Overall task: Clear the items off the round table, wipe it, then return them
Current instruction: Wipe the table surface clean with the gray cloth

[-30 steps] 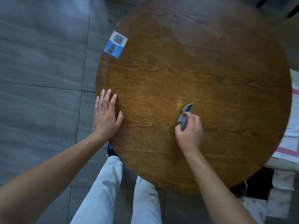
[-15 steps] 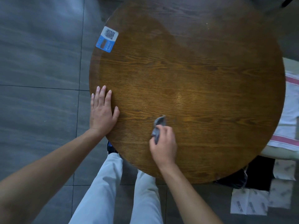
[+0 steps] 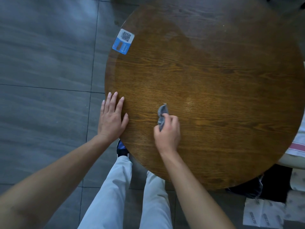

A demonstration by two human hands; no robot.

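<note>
The round wooden table [image 3: 214, 76] fills the right of the head view. A blue-and-white QR-code sticker [image 3: 123, 41] lies flat near its left rim. My right hand [image 3: 167, 133] is closed on a small crumpled grey cloth [image 3: 162, 115] and presses it against the tabletop near the front left. My left hand [image 3: 111, 119] rests flat on the table's left edge, fingers spread, holding nothing.
Grey floor tiles [image 3: 46, 63] surround the table on the left. My legs in light trousers [image 3: 118, 195] stand at the table's near edge. A red-striped white fabric [image 3: 298, 146] lies at the right edge, with a dark bag [image 3: 264, 185] and printed papers [image 3: 264, 214] on the floor below.
My right hand swept the cloth from the table's middle toward the front left, then slightly back right. The left hand stayed on the rim.
</note>
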